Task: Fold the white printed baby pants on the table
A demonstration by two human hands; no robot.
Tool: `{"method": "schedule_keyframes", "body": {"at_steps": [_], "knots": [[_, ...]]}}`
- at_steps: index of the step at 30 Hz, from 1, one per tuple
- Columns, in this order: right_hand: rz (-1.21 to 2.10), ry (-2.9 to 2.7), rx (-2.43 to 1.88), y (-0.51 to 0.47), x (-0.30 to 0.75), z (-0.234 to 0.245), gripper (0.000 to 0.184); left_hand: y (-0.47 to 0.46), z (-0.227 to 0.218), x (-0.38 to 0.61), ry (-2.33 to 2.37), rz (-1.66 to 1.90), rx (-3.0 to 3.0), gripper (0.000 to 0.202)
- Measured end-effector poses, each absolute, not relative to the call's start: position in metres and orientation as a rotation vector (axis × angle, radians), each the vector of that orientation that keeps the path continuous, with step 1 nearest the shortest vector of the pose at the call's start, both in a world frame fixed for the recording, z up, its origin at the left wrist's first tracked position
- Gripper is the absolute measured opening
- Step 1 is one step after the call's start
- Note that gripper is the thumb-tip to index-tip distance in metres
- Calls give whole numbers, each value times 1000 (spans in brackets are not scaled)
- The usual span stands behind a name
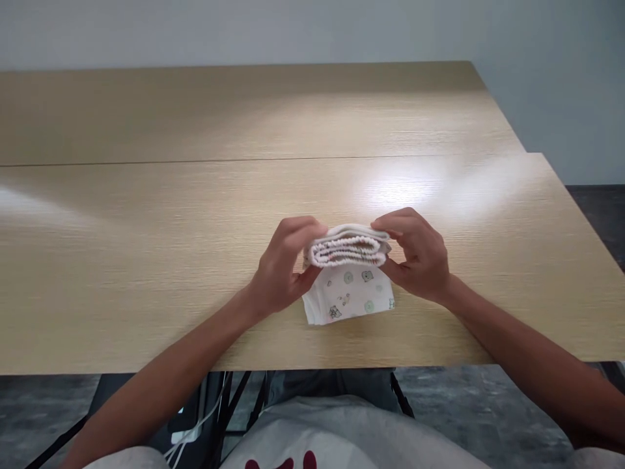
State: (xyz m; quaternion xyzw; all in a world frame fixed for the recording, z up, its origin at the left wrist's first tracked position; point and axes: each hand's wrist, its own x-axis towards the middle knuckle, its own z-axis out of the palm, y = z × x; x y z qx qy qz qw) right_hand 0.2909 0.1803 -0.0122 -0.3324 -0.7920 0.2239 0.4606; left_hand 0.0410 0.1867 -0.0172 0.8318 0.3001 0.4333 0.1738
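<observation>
A white folded cloth with small printed animal and dot motifs lies on the wooden table near its front edge. Its upper part is folded over into a thick roll with a scalloped edge. My left hand pinches the left end of that roll, fingers curled round it. On the other side, my right hand grips the right end with thumb and fingers closed. Both forearms reach in from the bottom of the view.
The table is two light wood tops joined along a seam; its right edge runs diagonally toward a dark floor. A pale wall stands behind. Under the front edge, cables and black table legs show beside my lap.
</observation>
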Motion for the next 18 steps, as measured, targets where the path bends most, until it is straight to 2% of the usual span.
{"method": "schedule_keyframes", "body": {"at_steps": [3, 5, 8, 11, 12, 15, 18], "knots": [[293, -2144, -706, 179, 297, -7, 38, 180, -10, 35, 754, 1223, 2642, 52], [233, -2255, -583, 175, 301, -6, 41, 175, -7, 34, 605, 1149, 2702, 45], [304, -2328, -397, 165, 303, -4, 39, 166, -5, 39, 333, 1068, 2746, 29], [461, -2172, -393, 155, 301, -7, 28, 157, -8, 49, 106, 1085, 2717, 14], [497, -2090, -402, 154, 300, -9, 25, 155, -10, 51, 39, 1117, 2672, 14], [629, -1905, -468, 157, 301, -17, 15, 148, -15, 56, 57, 1149, 2595, 30], [901, -1821, -657, 167, 307, -22, 7, 145, -20, 57, 339, 895, 2734, 42]]}}
